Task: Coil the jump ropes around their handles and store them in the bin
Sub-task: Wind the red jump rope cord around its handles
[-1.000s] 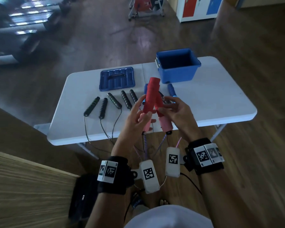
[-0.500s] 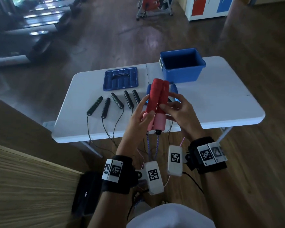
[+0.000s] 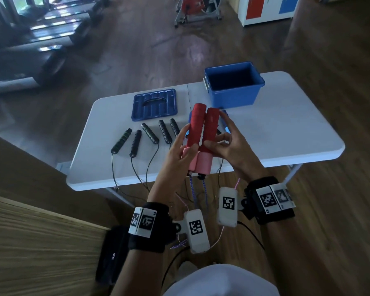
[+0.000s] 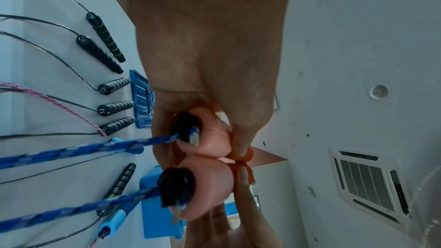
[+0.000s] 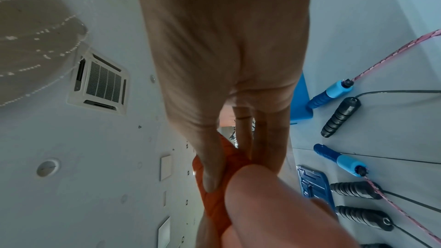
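red handles paired upright in both hands, rope not yet wound

nearest me, low in the frame, the blue braided rope (image 3: 205, 190) hangs straight down from the handle caps. above it my left hand (image 3: 175, 154) pinches the left one of the red handles (image 3: 202, 133) with thumb and curled fingers, and my right hand (image 3: 229, 144) grips the right one likewise. they stand side by side, touching, long axis nearly upright, so i judge winding must run crosswise. beyond, at upper right on the white table (image 3: 297, 133), sits the open blue bin (image 3: 233, 97).
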